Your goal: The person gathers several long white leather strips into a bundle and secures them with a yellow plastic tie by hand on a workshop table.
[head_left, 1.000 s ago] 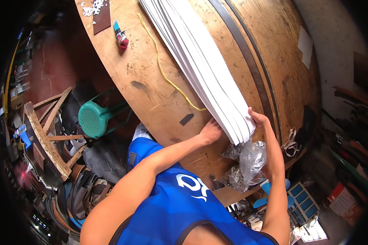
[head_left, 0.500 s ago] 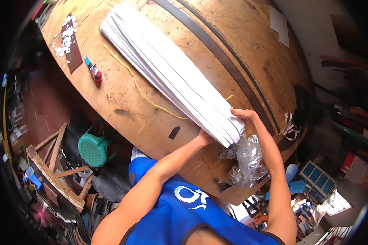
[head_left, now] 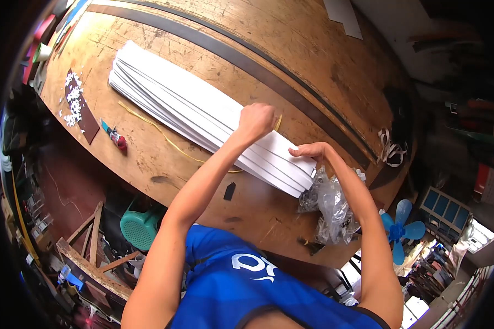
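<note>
A long stack of white strips (head_left: pixel 186 98) lies slantwise on the wooden table. My left hand (head_left: pixel 256 122) is closed in a fist on top of the stack, near its far edge; nothing shows sticking out of it. My right hand (head_left: pixel 311 152) holds the near right end of the strips, thumb on top and the other fingers hidden at the side. A yellow cord (head_left: pixel 164 134) runs along the left side and under the stack, its other end showing by my fist. Crumpled clear plastic (head_left: pixel 335 211) lies below my right hand.
A cutter knife (head_left: pixel 115 137) and a brown strip (head_left: pixel 90 123) with white scraps lie at the left. Long dark strips (head_left: pixel 225 52) cross the table behind the stack. A small black piece (head_left: pixel 230 191) lies nearer me. Off the table are a green stool (head_left: pixel 140 229) and a blue fan (head_left: pixel 403 230).
My left hand has come up from the near edge of the stack onto its top and closed into a fist. My right hand keeps its hold at the end. The view has turned slightly.
</note>
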Demonstrator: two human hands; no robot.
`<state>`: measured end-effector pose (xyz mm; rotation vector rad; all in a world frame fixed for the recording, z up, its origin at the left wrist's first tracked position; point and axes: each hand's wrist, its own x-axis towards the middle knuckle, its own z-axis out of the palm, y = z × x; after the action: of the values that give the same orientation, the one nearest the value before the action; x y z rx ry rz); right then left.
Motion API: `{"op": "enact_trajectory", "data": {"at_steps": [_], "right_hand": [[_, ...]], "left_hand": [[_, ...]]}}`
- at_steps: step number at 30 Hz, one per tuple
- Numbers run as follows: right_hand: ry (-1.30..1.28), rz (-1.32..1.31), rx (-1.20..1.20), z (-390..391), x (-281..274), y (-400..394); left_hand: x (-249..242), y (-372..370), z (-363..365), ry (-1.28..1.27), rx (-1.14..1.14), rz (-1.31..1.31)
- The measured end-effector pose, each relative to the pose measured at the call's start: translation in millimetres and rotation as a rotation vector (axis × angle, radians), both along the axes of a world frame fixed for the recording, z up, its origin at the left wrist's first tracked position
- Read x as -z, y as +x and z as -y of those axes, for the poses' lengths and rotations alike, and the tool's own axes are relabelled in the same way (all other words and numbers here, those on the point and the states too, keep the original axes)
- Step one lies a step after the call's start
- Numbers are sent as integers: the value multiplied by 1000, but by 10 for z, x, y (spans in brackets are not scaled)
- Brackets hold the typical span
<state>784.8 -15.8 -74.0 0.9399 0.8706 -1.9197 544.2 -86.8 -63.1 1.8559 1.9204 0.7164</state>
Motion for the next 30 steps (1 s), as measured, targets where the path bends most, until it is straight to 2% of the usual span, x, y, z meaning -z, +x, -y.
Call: {"op": "enact_trajectory", "data": {"at_steps": [2, 6, 12, 14, 16, 17, 19, 24, 26, 27, 29, 30], "right_hand": [[28, 12, -21, -15, -107, -67], [55, 32, -71, -12, -216, -114], [79, 8, -95, 7, -257, -149], [125, 18, -90, 21, -175, -104], [112, 0, -82, 37, -27, -35], [98, -20, -76, 31, 13, -14], [88, -27, -78, 24, -26, -28], [12, -15, -124, 2, -110, -91], [188, 46, -114, 29, -357, -201], [217, 57, -114, 35, -274, -158], [133, 40, -89, 0, -131, -108], [46, 27, -51, 9, -64, -58]], "left_hand": [[-43, 109, -316, -348, 103, -87], [96, 382, -390, -357, 246, -103], [511, 282, -349, -164, 26, -99], [330, -11, -481, -309, -49, -89], [489, -336, -590, -221, -159, -132], [448, -520, -647, -269, -196, -53], [473, -853, -731, -237, -259, -69], [443, -1443, -860, -253, -336, -10], [433, -1571, -868, -245, -364, -19], [432, -1614, -867, -229, -358, -28], [376, -1625, -783, -223, -356, -37], [326, -1585, -693, -102, -379, -40]]}}
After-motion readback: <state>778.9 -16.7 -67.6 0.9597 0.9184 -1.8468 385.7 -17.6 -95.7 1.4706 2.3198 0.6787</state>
